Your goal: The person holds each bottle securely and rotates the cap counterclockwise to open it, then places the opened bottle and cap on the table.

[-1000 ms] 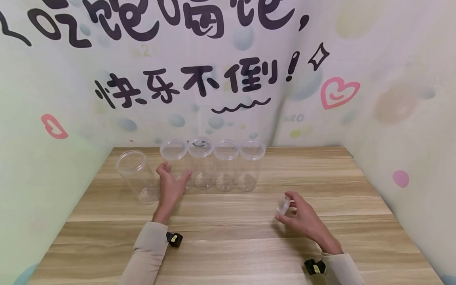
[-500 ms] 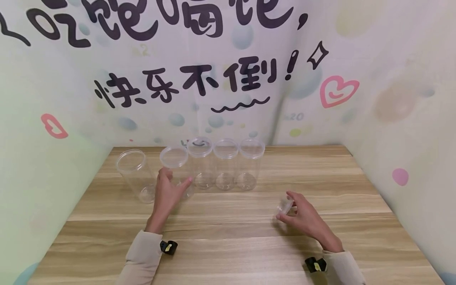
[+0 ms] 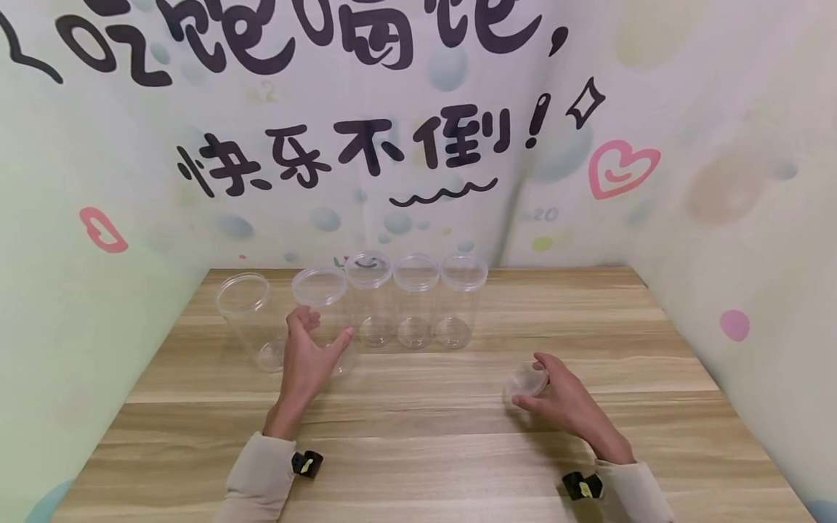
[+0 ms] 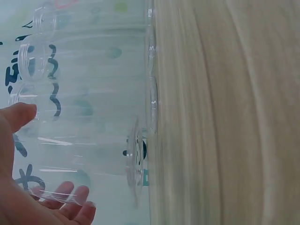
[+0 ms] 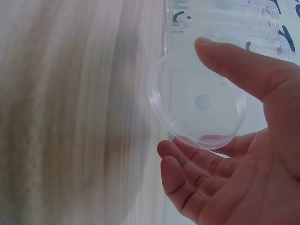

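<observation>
In the head view my left hand (image 3: 309, 363) grips a tall clear plastic jar (image 3: 320, 289) around its side, thumb to the right. The left wrist view shows the base of this jar (image 4: 135, 161) a little off the table. Over the right side of the table, my right hand (image 3: 567, 401) holds a round, clear, shallow lid (image 3: 527, 380) by its edge. Thumb and fingers lie on opposite sides of the lid (image 5: 197, 110) in the right wrist view. Left of the held jar, another clear jar (image 3: 243, 319) stands alone, partly behind my left hand.
A row of clear jars stands right of the held one: a near jar (image 3: 370, 301), a middle jar (image 3: 415, 301) and a right jar (image 3: 463, 301). The wooden table (image 3: 418, 443) meets a printed cloth wall (image 3: 418, 232) behind them.
My left hand has drawn its jar out of the row, toward me. The lid in my right hand has turned from nearly edge-on to show more of its face.
</observation>
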Demonstrator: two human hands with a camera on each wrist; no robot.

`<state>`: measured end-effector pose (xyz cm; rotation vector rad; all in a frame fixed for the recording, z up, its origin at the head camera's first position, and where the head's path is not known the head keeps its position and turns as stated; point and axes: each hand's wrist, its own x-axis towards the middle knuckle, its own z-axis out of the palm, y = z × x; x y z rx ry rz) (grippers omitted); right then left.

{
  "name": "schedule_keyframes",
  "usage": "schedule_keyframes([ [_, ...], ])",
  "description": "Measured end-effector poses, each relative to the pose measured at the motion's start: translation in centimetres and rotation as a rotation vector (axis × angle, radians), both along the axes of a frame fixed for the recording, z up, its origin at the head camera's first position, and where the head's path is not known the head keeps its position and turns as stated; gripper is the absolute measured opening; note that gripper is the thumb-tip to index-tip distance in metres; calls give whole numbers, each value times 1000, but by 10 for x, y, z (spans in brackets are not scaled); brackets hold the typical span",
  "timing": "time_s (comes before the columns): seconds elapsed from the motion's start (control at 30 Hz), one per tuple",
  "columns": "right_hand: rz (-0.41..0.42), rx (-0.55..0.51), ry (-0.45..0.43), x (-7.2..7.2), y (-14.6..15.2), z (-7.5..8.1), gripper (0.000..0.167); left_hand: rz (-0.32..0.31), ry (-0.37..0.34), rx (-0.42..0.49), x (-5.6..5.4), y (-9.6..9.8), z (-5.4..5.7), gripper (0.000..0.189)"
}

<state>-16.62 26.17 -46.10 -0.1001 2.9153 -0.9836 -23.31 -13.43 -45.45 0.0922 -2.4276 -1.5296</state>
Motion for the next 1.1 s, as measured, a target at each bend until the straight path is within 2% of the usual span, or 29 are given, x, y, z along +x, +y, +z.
schedule_keyframes([
  [0.23, -8, 28, 9, 1, 1, -2, 83, -27, 112, 40, 5, 5, 3, 74],
  [0.4, -19, 28, 5, -1, -1, -3, 81, -75, 158, 72, 7, 12, 6, 77],
  [0.87, -52, 83, 5, -5, -5, -9, 84, -202, 181, 31, 13, 25, 10, 90],
  [1.1, -80, 79, -36, -5, -6, -9, 87, -217, 200, -15, 14, 28, 12, 90],
])
